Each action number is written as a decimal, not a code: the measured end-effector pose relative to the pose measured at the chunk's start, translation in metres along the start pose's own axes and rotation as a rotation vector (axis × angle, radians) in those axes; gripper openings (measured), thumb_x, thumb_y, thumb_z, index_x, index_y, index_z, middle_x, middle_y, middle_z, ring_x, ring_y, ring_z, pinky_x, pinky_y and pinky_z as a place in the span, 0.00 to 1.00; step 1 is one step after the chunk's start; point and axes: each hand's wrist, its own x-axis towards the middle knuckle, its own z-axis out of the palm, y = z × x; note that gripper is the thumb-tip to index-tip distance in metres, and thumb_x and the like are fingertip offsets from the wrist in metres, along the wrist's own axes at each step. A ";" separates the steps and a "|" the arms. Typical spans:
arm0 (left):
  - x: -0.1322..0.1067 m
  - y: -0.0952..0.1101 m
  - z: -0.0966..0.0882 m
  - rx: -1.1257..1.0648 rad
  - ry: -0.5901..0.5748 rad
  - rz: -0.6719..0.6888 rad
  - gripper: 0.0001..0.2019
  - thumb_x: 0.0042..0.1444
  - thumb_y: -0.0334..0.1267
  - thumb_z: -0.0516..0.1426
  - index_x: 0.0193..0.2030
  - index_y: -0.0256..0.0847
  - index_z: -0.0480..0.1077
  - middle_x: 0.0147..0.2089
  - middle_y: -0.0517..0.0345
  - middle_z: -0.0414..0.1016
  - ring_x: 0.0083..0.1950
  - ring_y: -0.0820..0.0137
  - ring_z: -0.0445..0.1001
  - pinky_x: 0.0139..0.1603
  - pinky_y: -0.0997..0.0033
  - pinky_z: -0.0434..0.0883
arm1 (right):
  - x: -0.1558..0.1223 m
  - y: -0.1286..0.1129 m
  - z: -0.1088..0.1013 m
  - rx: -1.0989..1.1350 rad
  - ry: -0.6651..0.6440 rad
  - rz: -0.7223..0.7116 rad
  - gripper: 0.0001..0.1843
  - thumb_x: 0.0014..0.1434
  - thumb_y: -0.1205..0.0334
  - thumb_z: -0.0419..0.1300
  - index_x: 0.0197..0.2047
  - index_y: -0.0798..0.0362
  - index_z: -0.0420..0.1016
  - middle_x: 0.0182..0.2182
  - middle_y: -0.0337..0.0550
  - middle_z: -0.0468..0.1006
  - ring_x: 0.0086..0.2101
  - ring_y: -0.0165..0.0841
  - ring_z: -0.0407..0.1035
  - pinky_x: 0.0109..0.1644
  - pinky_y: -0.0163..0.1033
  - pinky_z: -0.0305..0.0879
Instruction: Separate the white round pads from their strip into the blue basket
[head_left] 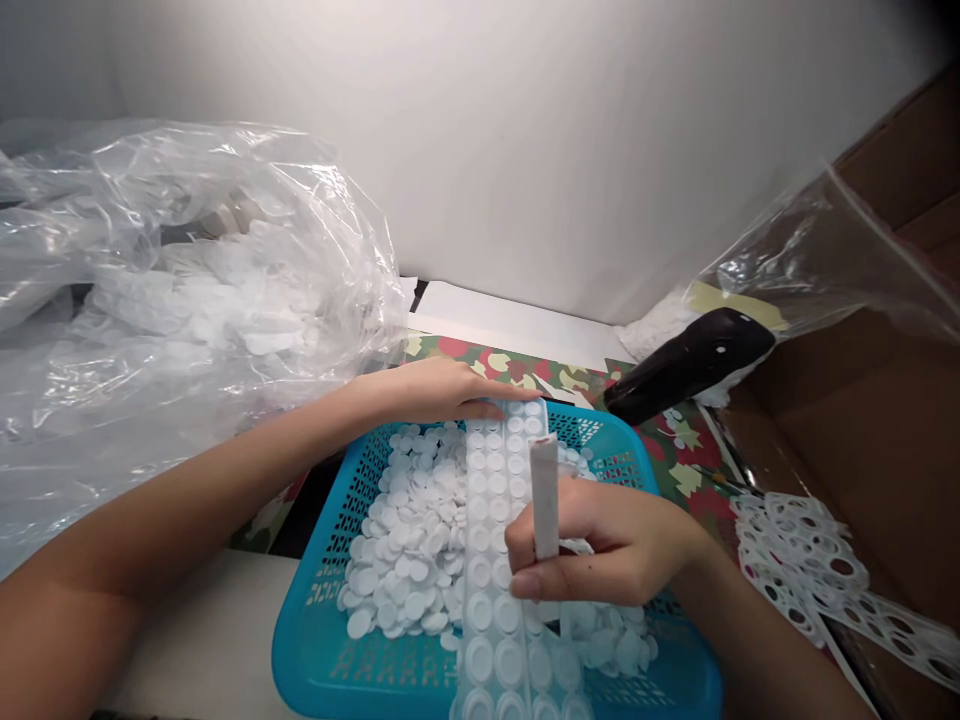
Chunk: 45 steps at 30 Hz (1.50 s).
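Note:
My left hand [457,390] grips the far end of a long white plastic sheet [491,545] with rows of round discs in it, fingers stretched along its far edge. The sheet lies lengthwise across a blue plastic basket [307,610]. Many loose white discs [420,520] fill the basket under and beside the sheet. My right hand [600,540] is closed around a flat white stick [544,500], which stands nearly upright over the sheet's right side. The stick's lower end is mostly hidden by my fingers.
A large clear plastic bag [247,320] of white pieces bulges at the left. A black, handle-like object [690,360] leans behind the basket's right corner. White sheet offcuts with round holes [817,560] lie at right, beside a cardboard box [862,420]. A pale wall [480,150] rises behind.

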 end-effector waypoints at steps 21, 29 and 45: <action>0.000 0.005 -0.003 0.092 -0.010 -0.027 0.22 0.64 0.43 0.50 0.65 0.58 0.54 0.22 0.63 0.64 0.22 0.75 0.59 0.24 0.77 0.55 | 0.009 -0.027 0.026 -0.126 0.244 -0.107 0.10 0.65 0.60 0.55 0.34 0.57 0.70 0.28 0.39 0.73 0.30 0.26 0.66 0.40 0.32 0.62; -0.001 0.006 -0.005 0.091 -0.017 -0.022 0.22 0.64 0.44 0.49 0.65 0.59 0.53 0.21 0.64 0.62 0.22 0.75 0.59 0.24 0.77 0.55 | 0.010 -0.022 0.027 -0.201 0.216 -0.154 0.05 0.62 0.64 0.58 0.36 0.57 0.70 0.32 0.36 0.76 0.33 0.24 0.67 0.40 0.29 0.60; -0.001 0.008 -0.005 0.131 -0.023 -0.031 0.22 0.65 0.44 0.49 0.65 0.56 0.54 0.23 0.63 0.67 0.22 0.75 0.58 0.25 0.77 0.55 | 0.010 -0.019 0.030 -0.279 0.146 -0.168 0.09 0.66 0.60 0.53 0.36 0.54 0.68 0.30 0.36 0.75 0.31 0.26 0.65 0.37 0.31 0.59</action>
